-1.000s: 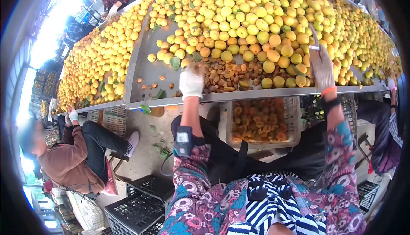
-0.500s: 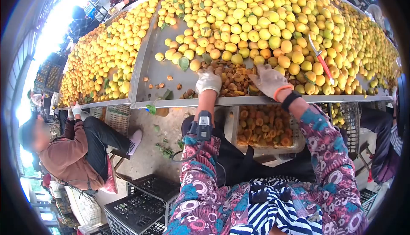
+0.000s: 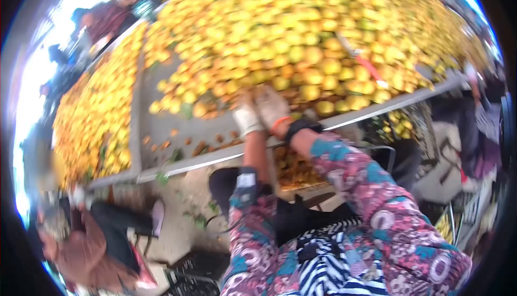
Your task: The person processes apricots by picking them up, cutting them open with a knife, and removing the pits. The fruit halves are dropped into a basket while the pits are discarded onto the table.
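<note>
My gloved left hand point(image 3: 246, 115) and gloved right hand point(image 3: 273, 110) are side by side at the front edge of a heap of yellow apricots point(image 3: 269, 32). Both reach in over the near rim of the metal sorting table point(image 3: 186, 162). Motion blur smears their fingers, and I cannot tell what they hold. Orange-brown apricot pieces point(image 3: 215, 144) lie on the metal beside my left wrist. A curved knife with a red handle point(image 3: 369, 70) rests on the fruit to the right.
Beneath the rim stands a crate of halved apricots point(image 3: 295, 167). A divider point(image 3: 137, 102) separates another apricot heap on the left. A seated person in brown point(image 3: 94, 255) works at lower left, near a black crate point(image 3: 202, 266). Others are around the table.
My hands have come together, the right one moving left toward the left one. The whole view has tilted and shifted, and it is now blurred.
</note>
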`<state>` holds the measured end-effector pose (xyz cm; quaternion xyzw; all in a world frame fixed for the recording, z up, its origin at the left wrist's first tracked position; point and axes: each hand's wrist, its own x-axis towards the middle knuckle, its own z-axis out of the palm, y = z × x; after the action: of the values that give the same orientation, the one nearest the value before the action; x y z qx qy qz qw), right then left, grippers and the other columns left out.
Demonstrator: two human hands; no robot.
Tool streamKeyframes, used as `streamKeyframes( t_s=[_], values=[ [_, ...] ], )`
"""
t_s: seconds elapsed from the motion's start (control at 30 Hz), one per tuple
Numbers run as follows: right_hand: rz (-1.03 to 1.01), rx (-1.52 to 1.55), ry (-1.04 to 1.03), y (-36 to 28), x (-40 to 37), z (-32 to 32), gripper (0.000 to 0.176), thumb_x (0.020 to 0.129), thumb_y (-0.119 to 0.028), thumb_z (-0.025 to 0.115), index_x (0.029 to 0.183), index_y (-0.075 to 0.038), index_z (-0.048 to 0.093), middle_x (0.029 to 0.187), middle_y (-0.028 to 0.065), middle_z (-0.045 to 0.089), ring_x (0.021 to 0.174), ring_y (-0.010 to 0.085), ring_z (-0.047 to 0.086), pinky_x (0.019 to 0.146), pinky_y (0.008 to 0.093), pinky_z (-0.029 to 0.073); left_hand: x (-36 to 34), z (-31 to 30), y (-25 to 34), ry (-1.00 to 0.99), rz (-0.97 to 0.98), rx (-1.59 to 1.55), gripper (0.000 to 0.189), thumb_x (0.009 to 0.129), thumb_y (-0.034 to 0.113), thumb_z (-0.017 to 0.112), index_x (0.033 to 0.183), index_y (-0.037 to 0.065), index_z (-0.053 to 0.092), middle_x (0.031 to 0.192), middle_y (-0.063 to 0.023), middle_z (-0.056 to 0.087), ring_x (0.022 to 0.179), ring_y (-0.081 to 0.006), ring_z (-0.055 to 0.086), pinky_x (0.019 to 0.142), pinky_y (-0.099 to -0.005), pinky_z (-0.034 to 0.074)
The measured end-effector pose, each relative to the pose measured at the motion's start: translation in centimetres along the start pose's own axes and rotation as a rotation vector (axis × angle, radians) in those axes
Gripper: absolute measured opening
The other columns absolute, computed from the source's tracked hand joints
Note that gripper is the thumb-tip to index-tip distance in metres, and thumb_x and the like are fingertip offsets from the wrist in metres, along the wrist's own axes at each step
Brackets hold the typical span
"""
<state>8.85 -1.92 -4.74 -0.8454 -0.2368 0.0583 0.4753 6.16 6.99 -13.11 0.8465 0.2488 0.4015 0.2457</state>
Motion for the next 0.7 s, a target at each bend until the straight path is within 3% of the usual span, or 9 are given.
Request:
streamKeyframes(
  t_s=[0.07, 0.13, 0.17, 0.23, 0.3, 0.33, 0.47, 0.6, 0.7],
  values=[
    [0.144, 0.131, 0.035, 0.1, 0.2, -0.4, 0.026, 0.094, -0.028, 0.046, 0.102, -0.006, 0.059, 0.097, 0.0168, 0.064, 0.092, 0.031, 0.061, 0.084, 0.0368, 0.049, 1.0, -0.1, -0.4, -0.166, -0.055, -0.15, 0.031, 0.09, 0.013, 0.048, 0.115, 0.002, 0.064, 0.108, -0.0142, 0.067, 0.095, -0.022, 0.065, 0.083, -0.0338, 0.052],
    [0.321, 0.36, 0.068, -0.8, 0.0, -0.9, 0.026, 0.092, -0.029, 0.05, 0.097, -0.007, 0.061, 0.094, 0.015, 0.065, 0.09, 0.0296, 0.063, 0.081, 0.0369, 0.05, 3.1, -2.3, 3.2, -0.258, -0.483, -0.616, 0.032, 0.091, 0.016, 0.049, 0.111, -0.004, 0.064, 0.11, -0.0125, 0.066, 0.097, -0.0196, 0.062, 0.088, -0.0326, 0.049],
    [0.355, 0.502, 0.105, -1.3, -0.1, -1.2, 0.025, 0.091, -0.029, 0.052, 0.094, -0.007, 0.063, 0.093, 0.0141, 0.066, 0.09, 0.0289, 0.064, 0.08, 0.037, 0.05, 3.5, -2.4, 4.6, -0.281, -0.539, -0.791, 0.032, 0.092, 0.018, 0.05, 0.111, -0.003, 0.063, 0.109, -0.0125, 0.065, 0.098, -0.02, 0.061, 0.089, -0.0328, 0.049],
    [0.218, 0.853, 0.263, -0.7, 0.3, -0.4, 0.027, 0.089, -0.032, 0.052, 0.094, -0.007, 0.062, 0.099, 0.017, 0.065, 0.093, 0.0343, 0.062, 0.082, 0.0386, 0.049, 4.2, -2.7, 6.7, -0.307, -0.682, -1.101, 0.034, 0.092, 0.022, 0.051, 0.112, -0.003, 0.062, 0.109, -0.0125, 0.064, 0.099, -0.021, 0.06, 0.091, -0.0333, 0.047],
    [0.33, 0.472, 0.22, -3.6, -1.4, -8.2, 0.03, 0.088, -0.034, 0.052, 0.097, -0.007, 0.061, 0.102, 0.0182, 0.063, 0.095, 0.0359, 0.061, 0.084, 0.0407, 0.048, 4.3, -3.2, 9.9, -0.295, -0.868, -1.366, 0.036, 0.092, 0.026, 0.052, 0.112, -0.002, 0.06, 0.108, -0.0125, 0.062, 0.1, -0.0219, 0.059, 0.093, -0.0338, 0.045],
    [0.283, 0.51, 0.238, -3.7, -1.7, -9.8, 0.028, 0.091, -0.031, 0.05, 0.104, -0.008, 0.058, 0.096, 0.0216, 0.061, 0.096, 0.0403, 0.056, 0.083, 0.0447, 0.045, 4.3, -3.5, 12.9, -0.3, -0.833, -1.321, 0.036, 0.092, 0.026, 0.052, 0.112, -0.003, 0.06, 0.109, -0.0125, 0.062, 0.1, -0.0221, 0.058, 0.093, -0.0338, 0.045],
    [0.229, 0.675, 0.279, -5.5, -5.5, -18.1, 0.029, 0.092, -0.032, 0.051, 0.103, -0.006, 0.059, 0.105, 0.0193, 0.058, 0.096, 0.0379, 0.057, 0.081, 0.0421, 0.045, 2.9, -7.2, 24.4, -0.258, -0.618, -1.175, 0.036, 0.093, 0.026, 0.052, 0.112, -0.004, 0.06, 0.114, -0.0124, 0.06, 0.102, -0.0226, 0.058, 0.093, -0.034, 0.045],
    [0.165, 0.692, 0.45, -4.4, -8.2, -23.6, 0.032, 0.093, -0.032, 0.051, 0.11, -0.007, 0.059, 0.11, 0.0171, 0.058, 0.1, 0.0355, 0.058, 0.085, 0.04, 0.045, 0.0, -7.2, 32.6, -0.381, -0.398, -1.015, 0.03, 0.097, 0.022, 0.041, 0.113, -0.001, 0.051, 0.112, -0.0155, 0.058, 0.104, -0.0239, 0.058, 0.093, -0.0349, 0.047],
    [0.171, 0.73, 0.58, -3.8, -12.9, -29.4, 0.035, 0.093, -0.031, 0.052, 0.117, -0.007, 0.059, 0.108, 0.0164, 0.06, 0.101, 0.0317, 0.06, 0.086, 0.0372, 0.047, -3.3, -6.9, 36.6, -0.393, -0.042, -0.856, 0.032, 0.094, 0.021, 0.047, 0.116, -0.002, 0.053, 0.116, -0.0154, 0.057, 0.106, -0.0246, 0.057, 0.093, -0.0354, 0.046]
  ],
)
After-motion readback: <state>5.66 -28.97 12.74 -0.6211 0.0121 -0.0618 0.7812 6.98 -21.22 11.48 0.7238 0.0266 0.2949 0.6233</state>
